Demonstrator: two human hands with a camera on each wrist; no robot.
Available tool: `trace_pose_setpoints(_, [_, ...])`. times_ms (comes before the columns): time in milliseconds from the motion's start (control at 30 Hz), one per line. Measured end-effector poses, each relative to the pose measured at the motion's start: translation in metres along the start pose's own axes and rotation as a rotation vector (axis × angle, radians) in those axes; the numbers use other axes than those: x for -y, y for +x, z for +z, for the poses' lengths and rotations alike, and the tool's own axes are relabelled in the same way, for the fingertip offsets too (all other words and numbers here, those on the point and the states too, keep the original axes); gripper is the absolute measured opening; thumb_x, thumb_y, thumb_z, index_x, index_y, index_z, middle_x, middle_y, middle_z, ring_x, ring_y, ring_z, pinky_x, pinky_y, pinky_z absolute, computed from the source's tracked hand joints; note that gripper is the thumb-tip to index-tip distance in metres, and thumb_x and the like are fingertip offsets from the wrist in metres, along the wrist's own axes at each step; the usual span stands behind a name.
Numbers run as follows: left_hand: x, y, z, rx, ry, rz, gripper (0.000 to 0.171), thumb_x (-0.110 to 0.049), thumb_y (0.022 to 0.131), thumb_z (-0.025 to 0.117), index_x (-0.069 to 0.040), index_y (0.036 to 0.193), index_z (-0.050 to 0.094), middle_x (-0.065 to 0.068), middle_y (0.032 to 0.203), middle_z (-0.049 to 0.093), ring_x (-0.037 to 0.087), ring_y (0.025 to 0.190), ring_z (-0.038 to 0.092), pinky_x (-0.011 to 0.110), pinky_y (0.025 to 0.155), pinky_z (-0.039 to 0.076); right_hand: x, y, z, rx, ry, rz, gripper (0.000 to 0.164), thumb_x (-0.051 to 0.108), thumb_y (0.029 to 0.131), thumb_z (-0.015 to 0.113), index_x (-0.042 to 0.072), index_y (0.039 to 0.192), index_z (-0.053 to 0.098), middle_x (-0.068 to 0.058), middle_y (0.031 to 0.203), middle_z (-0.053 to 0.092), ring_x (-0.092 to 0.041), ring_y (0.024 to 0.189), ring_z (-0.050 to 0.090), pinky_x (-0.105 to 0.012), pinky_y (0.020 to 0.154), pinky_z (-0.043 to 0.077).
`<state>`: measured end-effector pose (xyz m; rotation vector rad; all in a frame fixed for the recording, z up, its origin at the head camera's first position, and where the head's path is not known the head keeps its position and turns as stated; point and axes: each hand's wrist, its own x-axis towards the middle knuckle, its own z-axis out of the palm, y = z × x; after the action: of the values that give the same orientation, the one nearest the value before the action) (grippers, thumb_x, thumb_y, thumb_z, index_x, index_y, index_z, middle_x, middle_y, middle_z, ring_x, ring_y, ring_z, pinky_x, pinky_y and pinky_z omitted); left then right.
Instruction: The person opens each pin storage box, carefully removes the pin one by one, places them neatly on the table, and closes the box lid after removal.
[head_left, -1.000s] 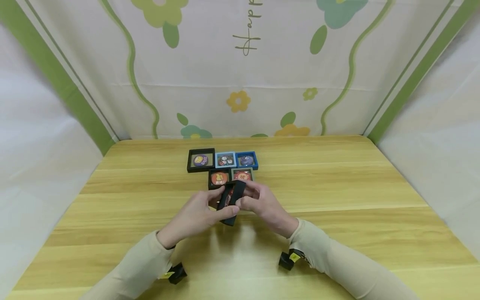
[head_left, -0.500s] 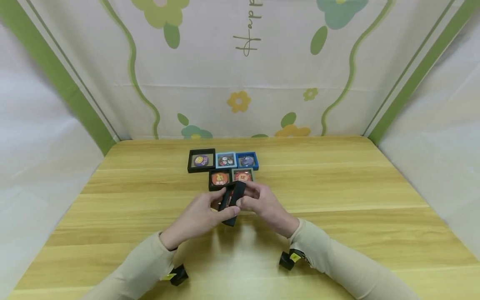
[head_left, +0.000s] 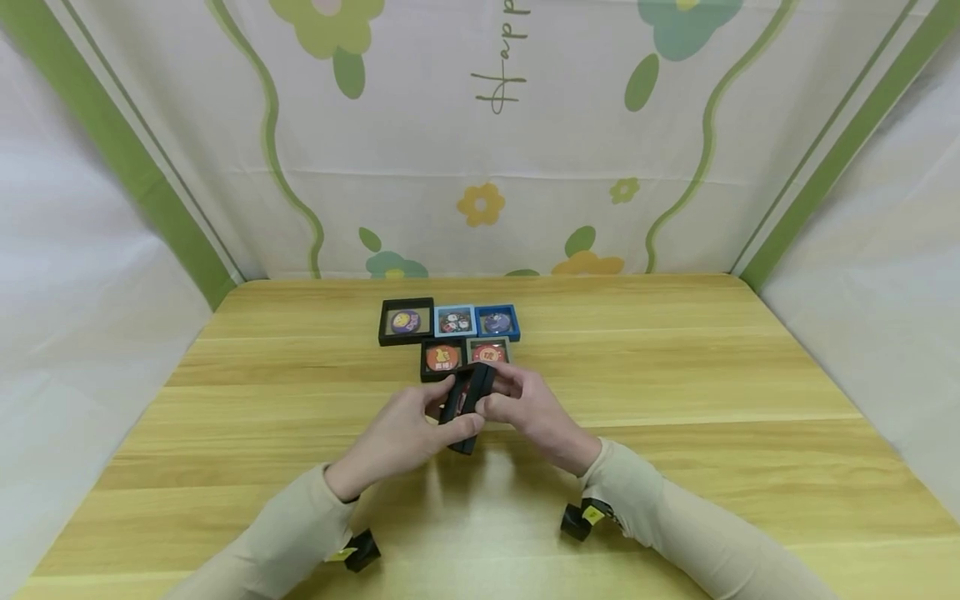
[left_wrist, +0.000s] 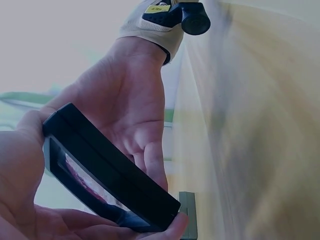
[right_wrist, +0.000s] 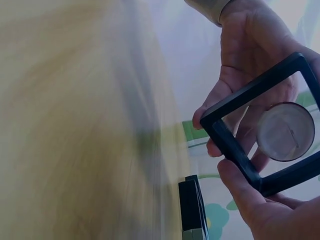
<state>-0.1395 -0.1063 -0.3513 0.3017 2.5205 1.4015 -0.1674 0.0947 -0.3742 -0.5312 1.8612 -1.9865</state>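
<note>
Movement over the last second is slight: your hold looks the same and the held black frame (left_wrist: 112, 162) has at most turned a little, which suggests the handling is paused or very fine. Your left hand (head_left: 405, 429), part-curled, grips it between thumb and fingers; your right hand (head_left: 536, 412) pinches the opposite side. It is raised over the surface (head_left: 675, 375), on your side of the rest. Count one frame held, with one round badge (right_wrist: 286, 131) inside. Five more lie in two rows: three far ones, a larger black frame (head_left: 407, 338), a light blue frame (head_left: 455, 333) and a dark blue frame (head_left: 498, 337); two near ones, a smaller black frame (head_left: 442, 377) and a grey frame (head_left: 487, 339).
</note>
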Motion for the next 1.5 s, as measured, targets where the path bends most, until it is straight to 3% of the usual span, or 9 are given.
trace_pose_setpoints(167, [-0.002, 0.001, -0.005, -0.009, 0.032, -0.01, 0.086, -0.052, 0.085, 0.074, 0.003, 0.144, 0.045, 0.002, 0.092, 0.067, 0.016, 0.076, 0.059, 0.032, 0.057, 0.045, 0.003, 0.001, -0.004, 0.046, 0.016, 0.035, 0.069, 0.02, 0.085, 0.061, -0.004, 0.145, 0.039, -0.024, 0.13, 0.057, -0.028, 0.111, 0.061, -0.04, 0.096, 0.048])
trace_pose_setpoints(267, [-0.002, 0.001, -0.011, -0.005, 0.058, 0.003, 0.084, -0.05, 0.084, 0.075, 0.002, 0.143, 0.048, 0.003, 0.094, 0.067, 0.016, 0.081, 0.061, 0.033, 0.06, 0.048, 0.006, 0.002, -0.01, 0.12, 0.069, 0.062, 0.071, 0.022, 0.089, 0.064, -0.002, 0.149, 0.033, -0.024, 0.135, 0.053, -0.03, 0.116, 0.058, -0.041, 0.098, 0.046])
trace_pose_setpoints(433, [-0.002, 0.0, -0.018, -0.002, 0.108, 0.023, 0.084, -0.048, 0.081, 0.078, 0.0, 0.143, 0.048, 0.007, 0.099, 0.067, 0.017, 0.071, 0.06, 0.033, 0.056, 0.049, 0.011, 0.004, -0.013, 0.184, 0.116, 0.076, 0.065, 0.026, 0.095, 0.063, 0.001, 0.149, 0.036, -0.021, 0.139, 0.047, -0.031, 0.121, 0.054, -0.045, 0.099, 0.045])
trace_pose_setpoints(667, [-0.004, 0.001, -0.02, -0.006, 0.165, 0.085, 0.085, -0.049, 0.082, 0.077, 0.0, 0.145, 0.046, 0.011, 0.107, 0.067, 0.014, 0.054, 0.055, 0.031, 0.049, 0.046, 0.015, 0.004, -0.014, 0.157, 0.084, 0.069, 0.06, 0.029, 0.094, 0.064, 0.006, 0.146, 0.043, -0.017, 0.141, 0.046, -0.032, 0.118, 0.055, -0.05, 0.096, 0.046])
trace_pose_setpoints(1067, [-0.004, -0.003, -0.025, -0.038, 0.177, 0.114, 0.085, -0.049, 0.083, 0.076, 0.0, 0.145, 0.045, 0.014, 0.118, 0.064, 0.014, 0.07, 0.06, 0.032, 0.056, 0.05, 0.018, 0.005, -0.018, 0.141, 0.073, 0.043, 0.054, 0.027, 0.097, 0.065, 0.004, 0.142, 0.048, -0.018, 0.141, 0.047, -0.033, 0.119, 0.054, -0.049, 0.092, 0.049])
trace_pose_setpoints(1167, [-0.005, -0.003, -0.026, -0.038, 0.181, 0.104, 0.086, -0.051, 0.082, 0.076, 0.0, 0.144, 0.046, 0.013, 0.114, 0.065, 0.014, 0.068, 0.06, 0.032, 0.056, 0.049, 0.019, 0.004, -0.019, 0.128, 0.055, 0.045, 0.05, 0.026, 0.097, 0.065, 0.004, 0.14, 0.051, -0.018, 0.136, 0.051, -0.033, 0.113, 0.057, -0.045, 0.086, 0.052])
trace_pose_setpoints(1333, [-0.007, -0.003, -0.028, -0.029, 0.186, 0.067, 0.087, -0.054, 0.081, 0.076, 0.0, 0.144, 0.048, 0.009, 0.101, 0.066, 0.015, 0.063, 0.058, 0.033, 0.054, 0.047, 0.022, 0.001, -0.021, 0.091, 0.022, 0.017, 0.045, 0.02, 0.094, 0.07, 0.005, 0.135, 0.059, -0.019, 0.108, 0.063, -0.027, 0.086, 0.06, -0.031, 0.067, 0.053])
trace_pose_setpoints(1500, [-0.007, -0.002, -0.027, -0.048, 0.211, 0.055, 0.091, -0.06, 0.079, 0.074, -0.002, 0.144, 0.048, 0.006, 0.088, 0.066, 0.014, 0.057, 0.053, 0.031, 0.051, 0.043, 0.024, 0.001, -0.021, 0.065, 0.045, -0.003, 0.043, 0.014, 0.093, 0.071, 0.004, 0.133, 0.061, -0.021, 0.1, 0.066, -0.023, 0.079, 0.063, -0.032, 0.064, 0.055])
